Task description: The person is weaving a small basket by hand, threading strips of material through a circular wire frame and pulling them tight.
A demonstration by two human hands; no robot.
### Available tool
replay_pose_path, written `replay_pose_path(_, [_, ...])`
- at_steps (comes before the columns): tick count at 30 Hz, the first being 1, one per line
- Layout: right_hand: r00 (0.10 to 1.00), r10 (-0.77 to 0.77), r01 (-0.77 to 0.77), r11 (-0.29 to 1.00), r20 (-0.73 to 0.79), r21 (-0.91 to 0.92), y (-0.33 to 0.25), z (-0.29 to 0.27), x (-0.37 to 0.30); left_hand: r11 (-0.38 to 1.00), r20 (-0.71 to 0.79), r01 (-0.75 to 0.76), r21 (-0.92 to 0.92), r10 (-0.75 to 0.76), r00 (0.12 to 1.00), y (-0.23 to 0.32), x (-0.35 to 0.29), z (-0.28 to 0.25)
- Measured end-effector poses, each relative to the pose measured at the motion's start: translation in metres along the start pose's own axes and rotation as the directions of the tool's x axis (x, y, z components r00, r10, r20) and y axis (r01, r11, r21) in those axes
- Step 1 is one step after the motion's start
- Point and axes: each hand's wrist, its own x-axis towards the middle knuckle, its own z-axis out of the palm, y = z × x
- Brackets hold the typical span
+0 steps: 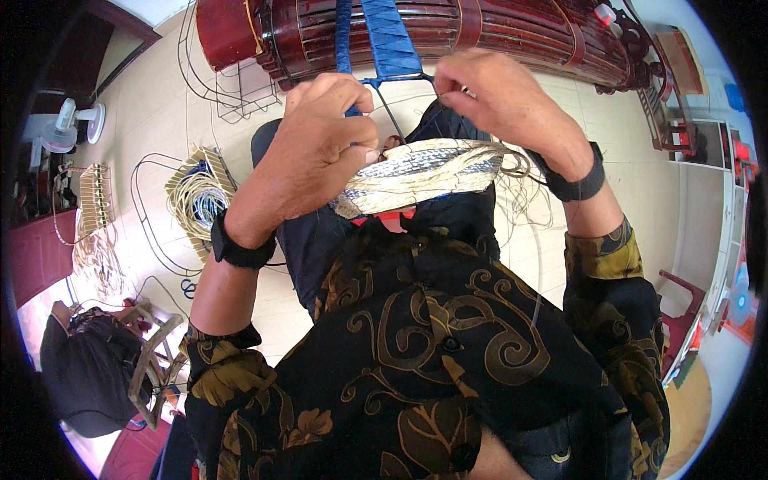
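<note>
Across my lap lies a woven piece [432, 172] of cream and blue-grey cords, bundled lengthwise. Beyond it stands a frame wrapped in blue strip [392, 44], with a dark crossbar and a thin dark leg running down toward my knees. My left hand [320, 148] is closed, its thumb against the left end of the cords; what its fingers grip is hidden. Over the right end of the crossbar, my right hand [496, 92] has thumb and forefinger pinched together. Anything between them is too small to make out. Loose dark loops hang at the woven piece's right end.
A dark red slatted wooden bench [416, 36] spans the far side. On the floor at left sits a coil of cream and blue cord [200, 200], near wire frames and a white fan [76, 126]. A wooden stool [152, 368] stands lower left beside a dark-clothed shape [84, 372].
</note>
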Motion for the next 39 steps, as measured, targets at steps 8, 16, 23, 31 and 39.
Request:
replay_pose_path(8, [0.974,0.139,-0.158,0.983,-0.180,-0.099,-0.006,-0.004,-0.011,0.984,0.144,-0.036,0.172,0.011,0.990,-0.003,0.012,-0.005])
replay_pose_path(16, [0.953,0.152,-0.195,0.969,-0.261,-0.151,0.019,-0.005,-0.024,0.881,-0.110,-0.144,0.450,0.215,0.970,-0.004,0.016,0.000])
replay_pose_path(23, [0.937,0.211,-0.265,0.949,-0.279,-0.171,0.026,-0.011,-0.038,0.796,-0.023,-0.151,0.586,0.202,0.979,0.007,0.007,-0.009])
replay_pose_path(31, [0.962,-0.104,0.149,0.974,-0.251,0.169,-0.014,-0.010,-0.018,0.814,-0.020,-0.189,0.549,0.238,0.971,0.000,0.021,-0.004])
replay_pose_path(39, [0.993,-0.057,0.102,0.845,-0.101,0.525,-0.038,0.006,-0.011,0.776,-0.190,-0.181,0.604,0.361,0.913,0.018,0.027,-0.019])
